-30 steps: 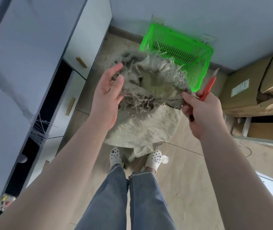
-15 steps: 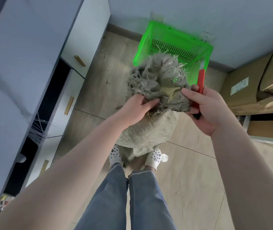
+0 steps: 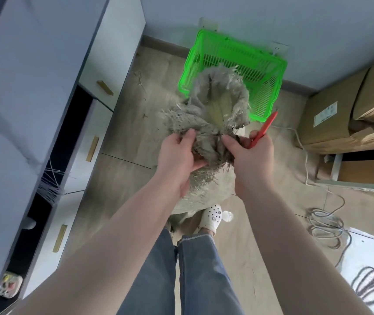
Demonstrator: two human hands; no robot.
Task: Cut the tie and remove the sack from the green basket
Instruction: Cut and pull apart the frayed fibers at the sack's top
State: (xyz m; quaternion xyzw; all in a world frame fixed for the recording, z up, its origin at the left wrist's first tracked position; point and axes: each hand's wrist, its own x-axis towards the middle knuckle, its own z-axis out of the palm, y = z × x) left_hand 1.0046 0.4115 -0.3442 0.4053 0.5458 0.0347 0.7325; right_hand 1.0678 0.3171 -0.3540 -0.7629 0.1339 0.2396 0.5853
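While the sack (image 3: 206,178) stands upright on the floor (image 3: 124,137) with its long axis running from the feet up toward the camera, its frayed mouth (image 3: 217,103) fans open and points away from the person, toward the basket (image 3: 236,71). The mouth rises just beyond both hands; the pale body of the sack hangs below them, down to the white shoe (image 3: 212,218). The basket sits on the floor farther out past the fingertips, against the wall, tilted so its open top faces the camera; the sack's fringe overlaps its near edge in this view, and I cannot tell whether they touch.

The left hand (image 3: 178,155) grips the gathered neck from the left, fingers curled round the cloth and thumb up on top. The right hand (image 3: 251,155) pinches the neck from the right with thumb and forefinger, the remaining fingers curled round a red cutter (image 3: 264,129) that slants up and away to the right of the sack. A thin tie (image 3: 206,134) stretches between the two thumbs across the neck.

Right of the right hand lie cardboard boxes (image 3: 340,119) and a cable (image 3: 324,226); left of the left hand stands a cabinet (image 3: 45,92).
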